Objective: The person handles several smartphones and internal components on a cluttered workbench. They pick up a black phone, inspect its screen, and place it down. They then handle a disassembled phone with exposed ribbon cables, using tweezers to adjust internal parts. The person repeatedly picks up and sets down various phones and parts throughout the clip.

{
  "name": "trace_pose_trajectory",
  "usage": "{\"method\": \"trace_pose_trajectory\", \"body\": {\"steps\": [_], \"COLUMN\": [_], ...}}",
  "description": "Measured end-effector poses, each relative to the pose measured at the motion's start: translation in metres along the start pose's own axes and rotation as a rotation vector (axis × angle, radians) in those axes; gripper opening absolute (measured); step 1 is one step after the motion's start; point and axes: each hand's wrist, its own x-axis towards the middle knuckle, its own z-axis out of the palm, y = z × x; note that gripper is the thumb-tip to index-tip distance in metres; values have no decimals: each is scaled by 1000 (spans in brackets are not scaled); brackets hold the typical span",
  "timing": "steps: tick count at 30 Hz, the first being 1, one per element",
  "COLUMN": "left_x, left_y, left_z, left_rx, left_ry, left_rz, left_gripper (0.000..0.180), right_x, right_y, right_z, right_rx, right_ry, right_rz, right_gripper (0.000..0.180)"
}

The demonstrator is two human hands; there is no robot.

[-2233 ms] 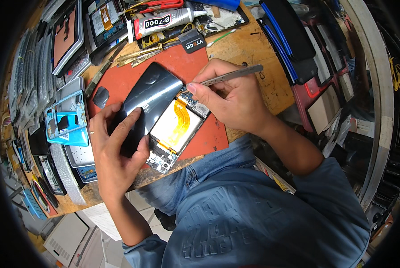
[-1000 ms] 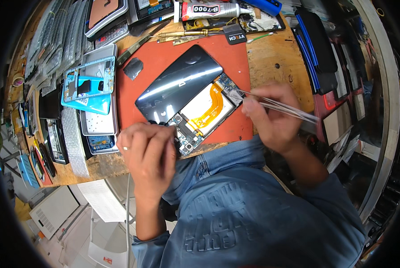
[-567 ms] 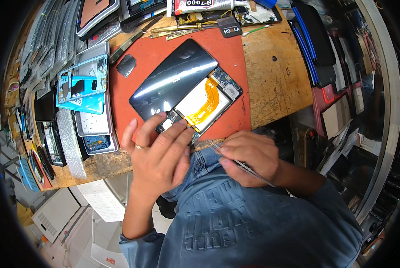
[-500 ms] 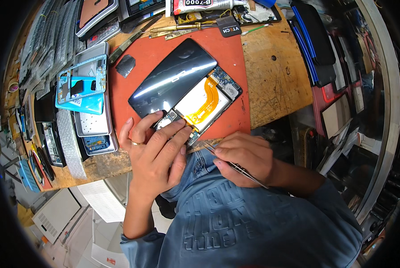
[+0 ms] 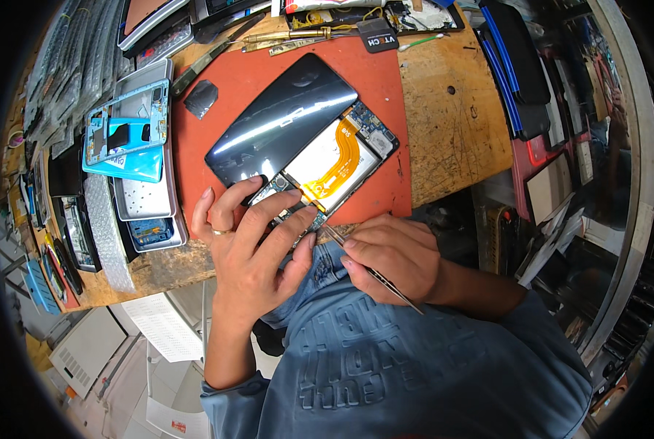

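Observation:
An opened phone lies tilted on an orange-red mat, its circuit boards and pale battery exposed. An orange flex cable runs along the battery. The glossy black screen panel lies across the phone's left side. My left hand, fingers spread, rests its fingertips on the phone's near end and the panel's near edge, hiding part of both. Pinched in my right hand are slim metal tweezers. Their tips reach the phone's near corner, but exact contact is too small to tell.
At left, a blue phone frame and blue back cover lie over a white tray. Bubble-wrap sleeves stand beyond. A knife, a soldering iron and a cotton swab lie behind the mat.
The tweezers and my right hand have shifted slightly left, bringing the tips closer to the phone's near corner. My left hand stays on the phone. The whole view has shifted a little.

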Motion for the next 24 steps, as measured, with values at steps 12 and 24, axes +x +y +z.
{"method": "trace_pose_trajectory", "body": {"steps": [12,24], "left_x": [0,-1], "left_y": [1,0], "left_z": [0,1], "left_rx": [7,17], "left_ry": [4,10], "left_rz": [-3,11], "left_gripper": [26,26], "right_x": [0,-2], "right_y": [-1,1], "right_z": [0,0], "right_rx": [-3,-7], "right_ry": [3,-7], "right_rz": [7,13], "right_gripper": [21,22]}}
